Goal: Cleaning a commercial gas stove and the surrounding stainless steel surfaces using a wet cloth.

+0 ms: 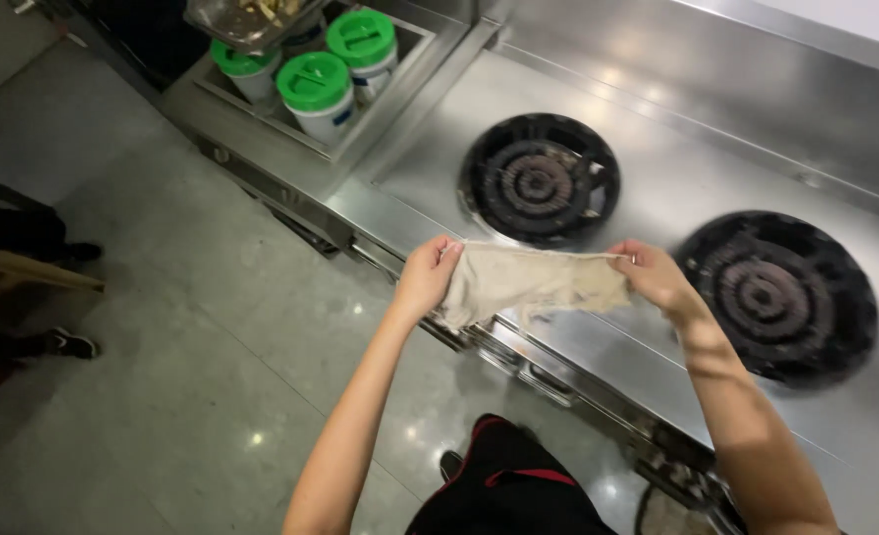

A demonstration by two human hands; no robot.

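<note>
Both hands, left hand (425, 277) and right hand (655, 277), pinch a worn beige cloth rag (529, 282) stretched taut between them. It hangs above the stainless-steel table (658, 178), not yet touching it; wiping seems unstarted.

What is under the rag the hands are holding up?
Under the cloth, stretched between the left hand and right hand, lies the front edge of the steel stove top, near a round black burner. The strip of steel directly beneath is covered by the cloth.
</note>
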